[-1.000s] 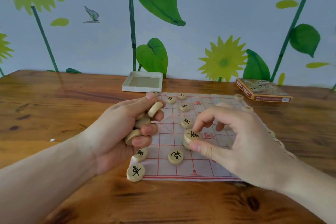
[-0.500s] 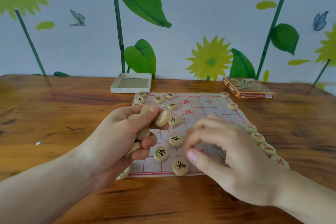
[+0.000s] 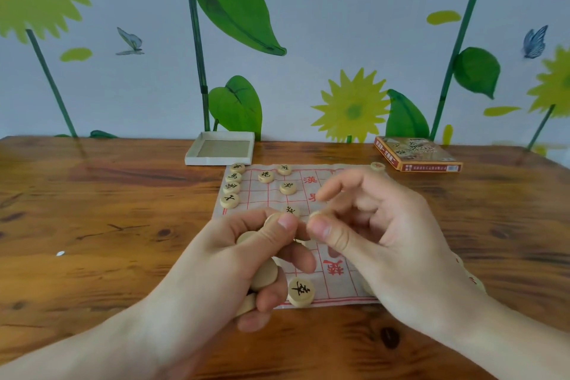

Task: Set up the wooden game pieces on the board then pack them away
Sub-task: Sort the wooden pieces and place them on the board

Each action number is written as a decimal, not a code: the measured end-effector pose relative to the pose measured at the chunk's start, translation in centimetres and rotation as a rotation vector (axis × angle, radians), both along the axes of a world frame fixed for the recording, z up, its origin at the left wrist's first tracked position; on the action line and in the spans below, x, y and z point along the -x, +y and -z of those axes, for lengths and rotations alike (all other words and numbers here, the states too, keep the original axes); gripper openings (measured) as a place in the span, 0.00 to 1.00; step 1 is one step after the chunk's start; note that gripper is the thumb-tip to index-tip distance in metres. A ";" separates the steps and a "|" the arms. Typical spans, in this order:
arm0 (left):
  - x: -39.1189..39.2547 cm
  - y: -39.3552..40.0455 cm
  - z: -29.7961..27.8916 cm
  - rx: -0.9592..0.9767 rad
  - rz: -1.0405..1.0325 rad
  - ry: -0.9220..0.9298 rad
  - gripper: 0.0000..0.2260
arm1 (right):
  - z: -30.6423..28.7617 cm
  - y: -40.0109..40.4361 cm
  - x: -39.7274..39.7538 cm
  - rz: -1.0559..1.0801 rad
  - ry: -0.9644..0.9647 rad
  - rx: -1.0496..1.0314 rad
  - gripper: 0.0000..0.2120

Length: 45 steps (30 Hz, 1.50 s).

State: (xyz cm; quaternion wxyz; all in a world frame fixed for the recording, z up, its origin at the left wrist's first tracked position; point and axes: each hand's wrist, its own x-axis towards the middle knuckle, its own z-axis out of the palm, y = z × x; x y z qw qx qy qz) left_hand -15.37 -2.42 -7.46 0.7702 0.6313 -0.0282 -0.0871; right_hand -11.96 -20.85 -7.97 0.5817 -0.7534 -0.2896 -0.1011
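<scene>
Both hands are up over the near half of the board, a thin cloth sheet w/ a red grid lying flat on the wooden table. Left hand is curled tight round a stack of plain round wooden pieces – several discs show edge-on between palm and fingers, thumb pressed on the top one. Right hand pinches a single disc betw thumb and a fingertip, other fingers spread loosely above; that disc sits just beside the left thumb, nearly touching.

On the cloth: one piece w/ a black character at the near edge, right by the left fingers; a column of four pieces down the far-left edge; a few more scattered in the far-left quarter, approx four. One piece at the far-right corner. Some discs partly hidden behind the right wrist – can't count them.

Behind the board, an open shallow white box tray and, further right, a printed box lid, both near the wall
</scene>
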 end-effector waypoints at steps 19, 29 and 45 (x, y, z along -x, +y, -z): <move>-1.2 1.6 -0.3 0.193 -0.136 0.015 0.08 | 0.1 -0.4 -1.1 -0.050 0.234 -0.136 0.18; -1.6 0.7 -1.4 0.146 -0.026 -0.091 0.14 | -0.6 -2.6 -2.3 0.043 0.019 0.062 0.12; -9.3 -2.8 -1.8 0.236 -0.013 -0.025 0.13 | 0.2 -5.3 -11.2 0.331 -0.059 0.691 0.05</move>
